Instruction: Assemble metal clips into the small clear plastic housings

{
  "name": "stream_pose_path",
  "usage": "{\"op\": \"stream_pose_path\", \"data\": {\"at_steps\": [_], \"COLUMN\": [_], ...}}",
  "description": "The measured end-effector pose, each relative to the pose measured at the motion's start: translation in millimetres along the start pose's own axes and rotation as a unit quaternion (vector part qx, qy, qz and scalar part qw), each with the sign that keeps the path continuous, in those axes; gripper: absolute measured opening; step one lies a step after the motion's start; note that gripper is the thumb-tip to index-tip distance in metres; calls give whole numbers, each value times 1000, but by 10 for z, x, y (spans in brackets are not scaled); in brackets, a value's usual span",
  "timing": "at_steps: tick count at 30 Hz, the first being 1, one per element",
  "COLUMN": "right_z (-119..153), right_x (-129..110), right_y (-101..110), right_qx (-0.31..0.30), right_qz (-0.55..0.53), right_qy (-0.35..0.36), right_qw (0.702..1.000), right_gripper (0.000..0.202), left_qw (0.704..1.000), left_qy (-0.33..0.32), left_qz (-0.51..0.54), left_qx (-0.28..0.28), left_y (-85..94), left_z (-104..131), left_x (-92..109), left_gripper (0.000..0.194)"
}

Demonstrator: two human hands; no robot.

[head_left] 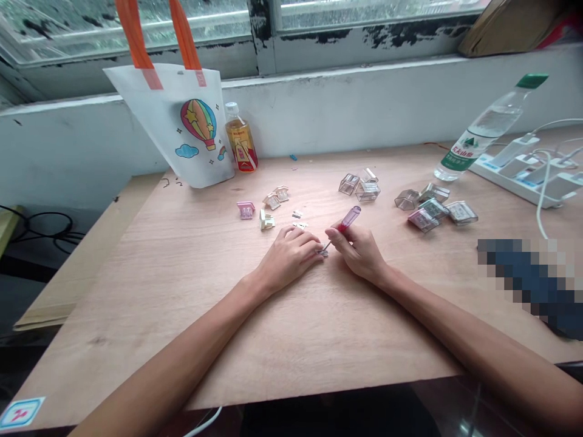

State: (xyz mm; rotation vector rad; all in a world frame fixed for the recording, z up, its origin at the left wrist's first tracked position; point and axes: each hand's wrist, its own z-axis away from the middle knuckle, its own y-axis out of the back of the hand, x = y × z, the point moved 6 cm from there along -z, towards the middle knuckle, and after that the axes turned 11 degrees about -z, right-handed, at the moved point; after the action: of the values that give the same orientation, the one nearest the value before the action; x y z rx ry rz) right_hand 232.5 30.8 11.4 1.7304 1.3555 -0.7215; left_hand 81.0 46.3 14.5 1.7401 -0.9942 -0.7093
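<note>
My right hand (361, 250) is closed around a screwdriver (350, 217) with a see-through purple and red handle. The tip of its metal shaft meets a small pale piece (323, 251) on the table. My left hand (294, 255) rests on the tabletop with its fingers closed on that same piece, which they partly cover. Just beyond my left hand lie small flat parts (297, 213). Farther left are a pink plastic piece (246, 210), a cream one (266, 220) and two beige ones (272, 200).
Clear plastic housings (367, 192) sit at the back; several tinted ones (435, 208) lie to the right. A tilted-looking water bottle (469, 142) and a power strip (523, 176) stand at the right rear. A white bag (159, 127) and a drink bottle (241, 142) stand by the wall.
</note>
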Motion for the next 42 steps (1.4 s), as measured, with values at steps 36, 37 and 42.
{"op": "stream_pose_path", "data": {"at_steps": [36, 37, 42], "right_z": [-26, -23, 7], "right_x": [85, 111, 189], "right_y": [-55, -52, -97], "right_qx": [-112, -101, -94], "right_qz": [-43, -56, -152], "right_qy": [-41, -52, -114], "right_qw": [992, 992, 977], "right_gripper": [25, 29, 36], "left_qw": [985, 986, 980], "left_qy": [114, 114, 135], "left_qz": [127, 125, 146], "left_qx": [-1, -8, -28], "left_y": [-41, -36, -43], "left_z": [-22, -25, -21], "left_x": [8, 12, 4], "left_gripper": [11, 11, 9]}}
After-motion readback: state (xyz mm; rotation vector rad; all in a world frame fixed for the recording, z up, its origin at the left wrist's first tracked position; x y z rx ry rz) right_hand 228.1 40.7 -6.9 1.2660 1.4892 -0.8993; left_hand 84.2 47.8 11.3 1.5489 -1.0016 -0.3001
